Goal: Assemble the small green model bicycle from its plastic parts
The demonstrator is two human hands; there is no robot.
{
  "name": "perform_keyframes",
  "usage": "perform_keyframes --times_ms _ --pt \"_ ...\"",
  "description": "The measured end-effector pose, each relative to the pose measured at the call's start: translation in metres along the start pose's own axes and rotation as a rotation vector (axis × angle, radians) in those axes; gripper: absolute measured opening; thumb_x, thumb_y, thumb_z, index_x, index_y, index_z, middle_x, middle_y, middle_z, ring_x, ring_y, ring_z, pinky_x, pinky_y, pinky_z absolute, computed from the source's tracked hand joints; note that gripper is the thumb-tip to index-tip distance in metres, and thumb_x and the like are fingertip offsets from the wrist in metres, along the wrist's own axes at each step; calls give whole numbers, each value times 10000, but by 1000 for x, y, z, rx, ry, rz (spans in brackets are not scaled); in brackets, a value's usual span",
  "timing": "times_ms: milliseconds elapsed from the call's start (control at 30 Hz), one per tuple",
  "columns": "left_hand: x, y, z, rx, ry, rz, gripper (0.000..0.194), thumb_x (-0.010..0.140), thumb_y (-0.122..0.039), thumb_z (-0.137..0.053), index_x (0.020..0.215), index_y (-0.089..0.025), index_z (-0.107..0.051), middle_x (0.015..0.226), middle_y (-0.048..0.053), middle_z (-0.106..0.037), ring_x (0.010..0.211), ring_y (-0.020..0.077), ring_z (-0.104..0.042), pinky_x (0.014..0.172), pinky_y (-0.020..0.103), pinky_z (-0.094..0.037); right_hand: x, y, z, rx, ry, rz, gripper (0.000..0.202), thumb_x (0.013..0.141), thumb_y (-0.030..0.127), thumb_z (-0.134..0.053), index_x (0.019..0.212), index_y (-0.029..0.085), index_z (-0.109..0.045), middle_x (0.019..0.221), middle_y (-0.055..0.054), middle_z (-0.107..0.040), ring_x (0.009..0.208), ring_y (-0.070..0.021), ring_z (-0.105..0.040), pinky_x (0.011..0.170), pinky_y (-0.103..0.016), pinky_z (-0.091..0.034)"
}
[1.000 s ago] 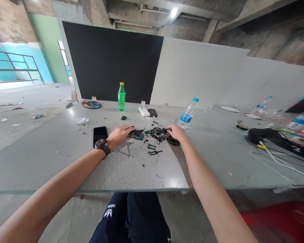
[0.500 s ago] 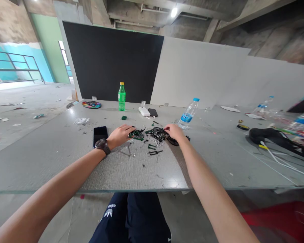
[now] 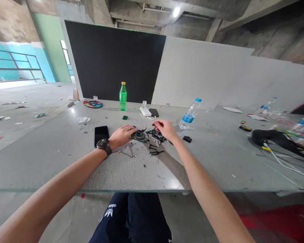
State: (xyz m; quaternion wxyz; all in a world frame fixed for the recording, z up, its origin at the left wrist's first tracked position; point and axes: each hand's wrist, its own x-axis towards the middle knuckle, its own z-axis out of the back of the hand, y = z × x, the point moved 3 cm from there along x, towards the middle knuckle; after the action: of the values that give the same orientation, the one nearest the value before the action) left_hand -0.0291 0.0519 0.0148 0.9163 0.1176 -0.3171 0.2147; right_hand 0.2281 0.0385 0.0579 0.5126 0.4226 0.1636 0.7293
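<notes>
My left hand [image 3: 123,135], with a dark watch on its wrist, is closed on a small green model bicycle frame [image 3: 138,135] with a black spoked wheel, low over the table. Across from it, my right hand [image 3: 166,129] pinches at the far edge of the parts pile, beside a tiny green piece [image 3: 153,125]. Whether that piece is between the fingertips is too small to tell. Black model bicycle parts [image 3: 157,135] lie between the hands, partly covered by the right hand. Nearer me are a green bracket-like part [image 3: 152,147] and a black fork [image 3: 156,153].
A phone [image 3: 101,135] lies by my left wrist. Behind the parts are a green block [image 3: 125,117], a green bottle [image 3: 123,97] and a white power bank [image 3: 145,111]. A tilted water bottle [image 3: 190,114] and a black part [image 3: 187,139] are to the right.
My right hand has moved left and away from me, from the pile's right side to its far edge. The black part on the right is now uncovered. My left hand keeps its hold.
</notes>
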Motion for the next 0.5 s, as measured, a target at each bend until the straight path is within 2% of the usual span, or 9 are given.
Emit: perform_keyframes --times_ms 100,200,500 --pt "1 -1 0 -12 10 -1 360 935 -203 -622 1291 -158 -584 1212 132 -676 1111 255 -636 940 426 -543 -2 15 -24 189 82 -8 480 913 595 -574 947 146 -740 750 -68 -699 631 -164 -616 605 -292 -480" --pt "2 -3 0 -15 24 -11 332 943 -198 -609 1274 -172 -596 1188 119 -684 1097 248 -638 938 422 -545 -5 23 -39 271 129 -2 493 863 632 -632 929 158 -750 717 -51 -686 602 -155 -601 580 -290 -479" --pt "5 -9 4 17 66 -18 357 903 -104 -600 1253 -171 -601 1201 121 -672 1106 256 -623 942 405 -542 -10 30 -46 285 261 32 493 848 651 -643 890 173 -755 749 -60 -716 622 -162 -609 592 -295 -497"
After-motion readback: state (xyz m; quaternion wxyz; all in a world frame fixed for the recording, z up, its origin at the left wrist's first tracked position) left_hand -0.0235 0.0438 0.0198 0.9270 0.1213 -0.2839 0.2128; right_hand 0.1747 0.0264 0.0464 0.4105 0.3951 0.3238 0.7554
